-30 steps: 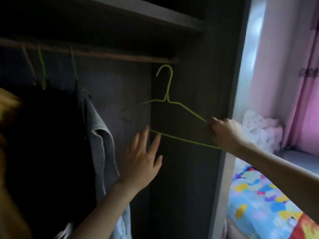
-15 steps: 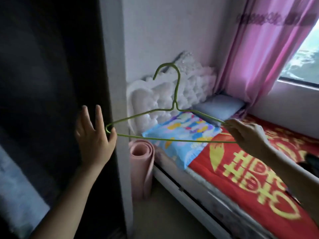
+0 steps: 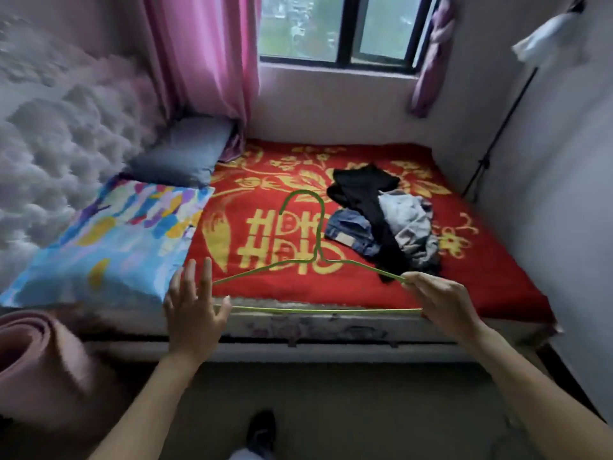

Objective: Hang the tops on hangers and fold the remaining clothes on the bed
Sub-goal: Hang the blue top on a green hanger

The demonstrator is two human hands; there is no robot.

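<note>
One green wire hanger (image 3: 319,234), right hand (image 3: 441,303) pinching one end, left hand (image 3: 194,310) spread loose beside the other, one heap of crumpled clothes (image 3: 381,220) toward the red-blanketed bed (image 3: 481,277)'s right edge.

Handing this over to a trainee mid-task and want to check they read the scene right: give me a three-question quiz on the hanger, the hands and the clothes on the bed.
1. True or false: the green hanger already carries a garment.
2. Which hand pinches the hanger's end? A) left B) right C) neither
3. Where does the clothes pile lie?

Key:
1. False: it is bare.
2. B: the right hand pinches one end, and the left hand is open at the other end.
3. On the red blanket that covers the bed, in an unfolded heap.
</note>
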